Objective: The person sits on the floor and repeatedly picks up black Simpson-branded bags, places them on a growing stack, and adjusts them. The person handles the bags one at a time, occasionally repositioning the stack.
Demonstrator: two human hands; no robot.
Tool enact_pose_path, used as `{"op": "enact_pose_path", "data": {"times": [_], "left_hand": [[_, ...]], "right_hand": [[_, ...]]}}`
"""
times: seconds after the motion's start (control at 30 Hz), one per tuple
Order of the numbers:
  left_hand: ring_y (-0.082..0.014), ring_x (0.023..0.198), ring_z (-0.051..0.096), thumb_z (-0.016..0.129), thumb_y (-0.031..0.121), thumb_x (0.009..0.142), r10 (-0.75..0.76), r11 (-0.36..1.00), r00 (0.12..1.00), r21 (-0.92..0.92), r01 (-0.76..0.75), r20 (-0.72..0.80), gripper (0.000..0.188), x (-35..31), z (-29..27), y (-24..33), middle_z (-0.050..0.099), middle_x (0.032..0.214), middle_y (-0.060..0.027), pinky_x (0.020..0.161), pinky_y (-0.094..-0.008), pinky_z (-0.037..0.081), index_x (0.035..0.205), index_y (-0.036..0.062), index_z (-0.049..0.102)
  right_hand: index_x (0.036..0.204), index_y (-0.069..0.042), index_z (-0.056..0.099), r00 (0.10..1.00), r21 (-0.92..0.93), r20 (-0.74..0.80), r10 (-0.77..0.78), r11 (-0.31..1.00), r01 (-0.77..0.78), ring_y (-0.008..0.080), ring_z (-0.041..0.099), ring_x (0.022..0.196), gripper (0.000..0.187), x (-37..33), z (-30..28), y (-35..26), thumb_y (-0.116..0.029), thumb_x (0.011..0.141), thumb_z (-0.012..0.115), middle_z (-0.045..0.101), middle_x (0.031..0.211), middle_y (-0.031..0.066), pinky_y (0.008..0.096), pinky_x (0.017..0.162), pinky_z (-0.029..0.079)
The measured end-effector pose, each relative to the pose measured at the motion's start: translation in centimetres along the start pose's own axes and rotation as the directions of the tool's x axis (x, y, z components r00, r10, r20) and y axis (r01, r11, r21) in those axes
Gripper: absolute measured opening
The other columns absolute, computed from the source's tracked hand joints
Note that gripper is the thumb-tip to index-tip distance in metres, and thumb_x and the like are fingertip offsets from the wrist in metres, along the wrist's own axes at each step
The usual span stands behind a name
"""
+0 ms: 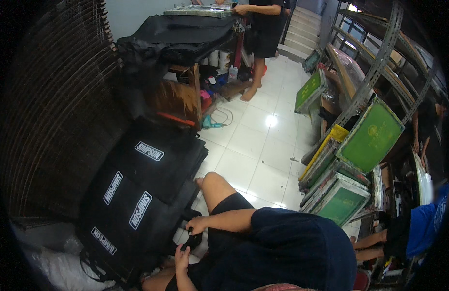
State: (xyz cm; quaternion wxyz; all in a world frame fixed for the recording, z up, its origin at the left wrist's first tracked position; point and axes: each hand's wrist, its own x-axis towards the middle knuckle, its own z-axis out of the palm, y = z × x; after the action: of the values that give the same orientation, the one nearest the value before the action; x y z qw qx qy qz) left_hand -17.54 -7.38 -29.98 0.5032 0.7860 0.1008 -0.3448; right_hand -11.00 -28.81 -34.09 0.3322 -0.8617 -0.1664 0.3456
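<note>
My right hand (198, 224) is closed on a black strap-like strip of fabric (194, 238). Just below it, my left hand (182, 258) pinches the lower part of the same strip, its fingers partly hidden. The strip hangs between my knees, beside a large stack of flat black fabric pieces (125, 186). Several white-bordered printed patches show on top of the stack, and a thin black strap loops out at its lower left. Some of the strip's length is lost against the dark cloth.
Left of the stack rises a metal rack (45, 111). Behind it, a table (178, 92) bears black fabric and a frame, with a person's hand on it. Green printing screens (372, 133) lean by a metal shelf on the right. A person in blue (423, 225) is at lower right.
</note>
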Motion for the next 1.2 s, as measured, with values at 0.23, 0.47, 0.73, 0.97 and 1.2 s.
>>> {"op": "enact_pose_path", "data": {"times": [0.23,0.47,0.73,0.97,1.2], "left_hand": [[-0.0157,0.073,0.052,0.065,0.028,0.082,-0.037,0.998,0.999,0.043,0.037,0.005,0.061,-0.2,0.1,0.6,0.056,0.073,-0.0074,0.071,-0.0284,0.041,0.130,0.0001,0.040],[-0.0161,0.073,0.052,0.065,0.027,0.082,-0.034,0.996,0.999,0.077,0.033,0.004,0.060,0.4,0.1,0.1,0.056,0.075,-0.0068,0.072,-0.0279,0.041,0.129,-0.0002,0.041],[-0.0147,0.073,0.052,0.065,0.025,0.081,0.014,1.000,1.000,0.007,-0.015,0.011,0.060,0.1,0.2,-0.2,0.055,0.074,-0.0053,0.070,-0.0260,0.041,0.129,-0.0013,0.041],[-0.0131,0.069,0.052,0.067,0.031,0.079,0.063,0.998,0.998,-0.022,-0.062,0.007,0.063,1.9,0.5,-2.1,0.054,0.072,-0.0046,0.063,-0.0275,0.042,0.128,-0.0008,0.042],[-0.0195,0.083,0.058,0.062,0.040,0.080,0.117,0.989,0.992,0.096,-0.113,-0.039,0.056,0.7,0.4,-0.3,0.062,0.090,-0.0116,0.074,-0.0309,0.045,0.119,0.0017,0.052]], "right_hand": [[0.116,-0.013,0.054,0.999,0.029,-0.043,0.003,1.000,-0.002,0.0329,0.055,0.104,0.049,-0.3,0.1,0.0,-0.033,0.072,0.062,0.060,0.108,0.0157,0.0416,0.086,0.043],[0.118,-0.013,0.054,0.998,0.040,-0.056,-0.010,0.999,0.012,0.0330,0.055,0.103,0.051,-0.3,0.0,0.0,-0.032,0.071,0.062,0.059,0.108,0.0176,0.0408,0.087,0.043],[0.118,-0.013,0.053,0.998,0.033,-0.055,-0.030,0.999,0.032,0.0327,0.057,0.100,0.050,0.0,0.5,1.5,-0.035,0.074,0.062,0.061,0.104,0.0162,0.0406,0.086,0.043],[0.118,-0.011,0.053,0.997,-0.014,-0.037,-0.068,0.998,0.068,0.0286,0.062,0.088,0.049,-0.7,-0.2,0.7,-0.032,0.075,0.063,0.064,0.091,0.0147,0.0382,0.075,0.047],[0.112,-0.010,0.058,0.997,0.196,-0.004,-0.073,0.978,0.072,0.0266,0.062,0.089,0.045,0.1,0.2,1.4,-0.028,0.071,0.065,0.064,0.100,0.0149,0.0367,0.077,0.048]]}}
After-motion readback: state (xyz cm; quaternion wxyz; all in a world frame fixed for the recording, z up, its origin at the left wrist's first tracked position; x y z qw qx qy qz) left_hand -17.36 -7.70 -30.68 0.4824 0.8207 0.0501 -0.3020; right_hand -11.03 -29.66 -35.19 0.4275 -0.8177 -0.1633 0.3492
